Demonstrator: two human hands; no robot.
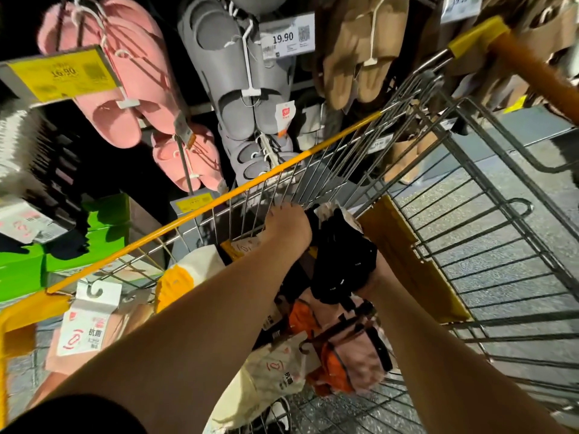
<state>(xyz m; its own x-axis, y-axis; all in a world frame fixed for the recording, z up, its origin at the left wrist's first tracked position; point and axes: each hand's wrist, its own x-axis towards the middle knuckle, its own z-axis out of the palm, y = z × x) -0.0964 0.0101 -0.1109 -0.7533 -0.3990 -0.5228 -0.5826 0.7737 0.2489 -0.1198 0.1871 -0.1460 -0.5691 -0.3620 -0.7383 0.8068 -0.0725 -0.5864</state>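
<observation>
Both my arms reach down into a wire shopping cart (488, 233) with yellow rim bars. My left hand (286, 225) is deep in the cart by its front wall, back up and fingers curled downward; what they hold is hidden. Right beside it is a black pair of slippers (341, 261) with a white tag at its top. This pair covers my right hand (377, 274), of which only the wrist shows, and the hand seems to grip it from below. Under the arms lie packaged slippers in orange and pink (347, 361), cream (269, 380) and white-and-yellow (188, 270).
A store rack stands behind the cart with hanging pink slippers (125, 89), grey slippers (238, 89) and tan slippers (360, 57), plus price tags (286, 37). Green boxes (62, 245) sit at the left. The cart's orange handle (532, 73) is at the upper right, over grey floor.
</observation>
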